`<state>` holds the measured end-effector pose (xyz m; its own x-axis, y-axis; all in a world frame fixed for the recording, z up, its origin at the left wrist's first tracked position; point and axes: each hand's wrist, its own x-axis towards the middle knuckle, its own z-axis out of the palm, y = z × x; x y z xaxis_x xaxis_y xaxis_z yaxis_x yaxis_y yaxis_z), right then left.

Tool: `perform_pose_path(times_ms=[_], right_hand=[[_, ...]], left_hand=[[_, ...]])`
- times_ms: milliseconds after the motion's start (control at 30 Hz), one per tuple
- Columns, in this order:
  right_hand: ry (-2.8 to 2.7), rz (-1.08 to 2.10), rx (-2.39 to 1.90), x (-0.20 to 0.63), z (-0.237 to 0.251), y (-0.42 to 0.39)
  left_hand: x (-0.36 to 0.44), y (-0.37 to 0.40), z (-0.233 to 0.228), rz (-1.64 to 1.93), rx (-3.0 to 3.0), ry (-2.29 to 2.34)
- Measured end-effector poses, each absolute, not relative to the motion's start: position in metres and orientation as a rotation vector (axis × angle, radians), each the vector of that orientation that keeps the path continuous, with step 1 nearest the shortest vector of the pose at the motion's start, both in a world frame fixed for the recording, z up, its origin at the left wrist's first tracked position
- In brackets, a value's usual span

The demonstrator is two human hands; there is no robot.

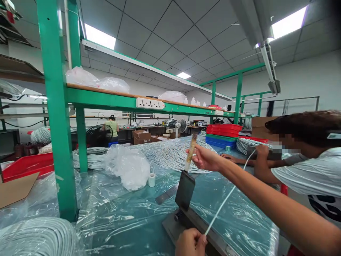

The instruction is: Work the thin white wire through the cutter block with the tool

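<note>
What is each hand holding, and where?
Right hand grips the upright lever handle mid-shaft; left hand pinches the thin white cable at its near end.

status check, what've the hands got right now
Right hand grips lever handle of the bench tool. Left hand pinches white cable near the tool's base. Co-worker leans in beside, holding the cable's far end.

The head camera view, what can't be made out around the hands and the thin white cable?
- Left hand: cut off by the bottom edge; its grip on the thin white cable is partly out of view.
- Cable's far end: hidden behind a co-worker's hand.
- Black upright lever: its base is blurred.
- Right hand grips a yellowish handle; markings too small to read.
</note>
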<state>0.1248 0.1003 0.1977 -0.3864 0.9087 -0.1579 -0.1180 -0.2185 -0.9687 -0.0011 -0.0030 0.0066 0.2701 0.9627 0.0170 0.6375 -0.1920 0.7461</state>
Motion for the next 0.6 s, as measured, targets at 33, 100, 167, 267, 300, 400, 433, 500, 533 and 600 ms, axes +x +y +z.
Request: perform_pose_path(times_ms=[33,100,167,267,300,400,433,500,533,600], right_hand=[[-1.258,1.707,-1.029,0.134,0.197,0.087],[-1.263,1.715,-1.039,0.152,0.193,0.062],[-1.283,1.730,-1.035,0.168,0.186,0.039],[-1.323,1.739,-1.002,0.189,0.173,0.011],[-1.349,1.739,-0.990,0.195,0.168,0.003],[-1.441,1.747,-1.014,0.211,0.154,-0.011],[-1.457,1.742,-1.043,0.215,0.150,-0.013],[-1.448,1.736,-1.101,0.222,0.143,-0.017],[-1.442,1.735,-1.116,0.224,0.140,-0.019],[-1.451,1.748,-1.135,0.228,0.134,-0.022]], left_hand=[[-0.002,-0.006,0.013,0.599,1.962,1.502],[-0.002,-0.011,0.022,0.494,2.032,1.561],[0.000,-0.012,0.022,0.494,2.041,1.536],[0.004,-0.010,0.008,0.666,1.963,1.401],[0.005,-0.008,0.001,0.720,1.910,1.359],[0.009,0.000,-0.015,0.808,1.679,1.296],[0.010,0.002,-0.018,0.828,1.614,1.277],[0.012,0.005,-0.022,0.887,1.561,1.214],[0.013,0.006,-0.023,0.922,1.570,1.183],[0.013,0.008,-0.024,0.975,1.590,1.172]])
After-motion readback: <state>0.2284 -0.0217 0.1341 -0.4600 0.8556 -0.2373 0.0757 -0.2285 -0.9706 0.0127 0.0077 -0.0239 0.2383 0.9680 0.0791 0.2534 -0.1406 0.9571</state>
